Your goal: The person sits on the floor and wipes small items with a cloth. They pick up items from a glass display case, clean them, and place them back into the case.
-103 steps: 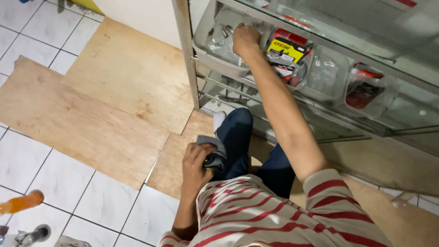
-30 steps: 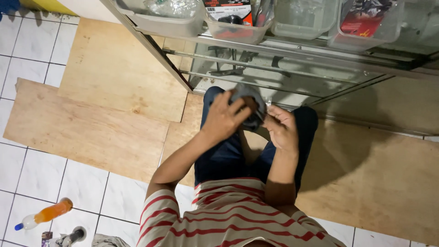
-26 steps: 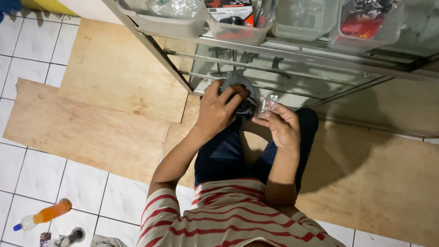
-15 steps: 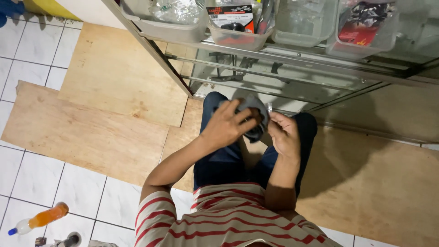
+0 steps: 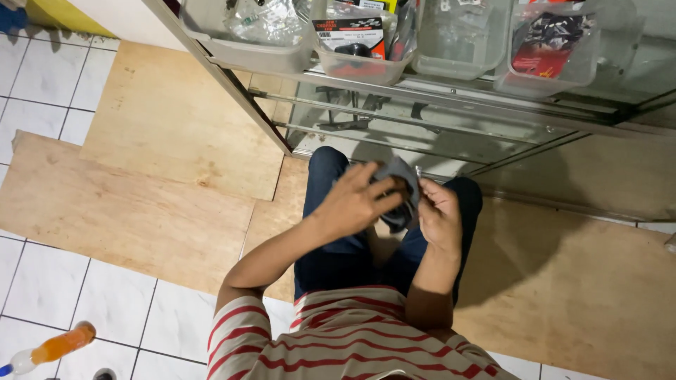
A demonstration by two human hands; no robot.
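I stand over plywood boards in front of a glass shelf unit. My left hand (image 5: 354,203) presses a grey cloth (image 5: 398,174) against something small in my right hand (image 5: 438,214). The right hand's fingers are closed around a small clear packet whose tip (image 5: 418,171) shows just above the cloth; the rest of it is hidden. Both hands meet above my knees, below the shelf's lower glass.
Clear plastic bins (image 5: 248,39) with packaged parts line the glass shelf (image 5: 451,91). Plywood sheets (image 5: 141,190) cover the white tiled floor (image 5: 42,77). An orange-filled bottle (image 5: 53,347) lies at the lower left. A yellow object (image 5: 63,15) sits top left.
Earlier my right hand reached into a shelf bin while the left held the cloth low. Now both hands are together, the left rubbing the cloth over the item in the right.
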